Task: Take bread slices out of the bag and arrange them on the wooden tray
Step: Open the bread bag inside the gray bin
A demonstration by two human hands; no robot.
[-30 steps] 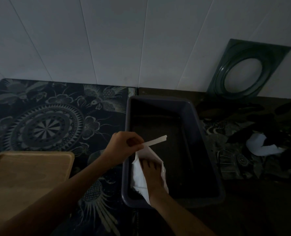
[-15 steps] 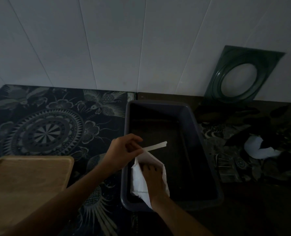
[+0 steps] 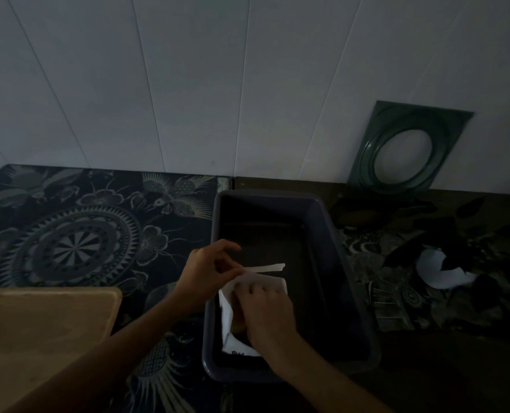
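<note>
In dim light, a white bread bag (image 3: 228,317) sits in the near left corner of a dark plastic tub (image 3: 331,234) on a patterned countertop (image 3: 78,234). The left hand (image 3: 206,275) pinches the bag's upper edge at the tub's left rim, thumb and fingers closed on the plastic, with a pale strip (image 3: 265,267) of the bag sticking out to the right. The right hand (image 3: 267,311) is pushed into the bag's mouth; whether its fingers grip a slice cannot be told, though a brownish bit of bread shows beneath it. The wooden tray (image 3: 39,329) lies bare at lower left, well apart from the tub
</note>
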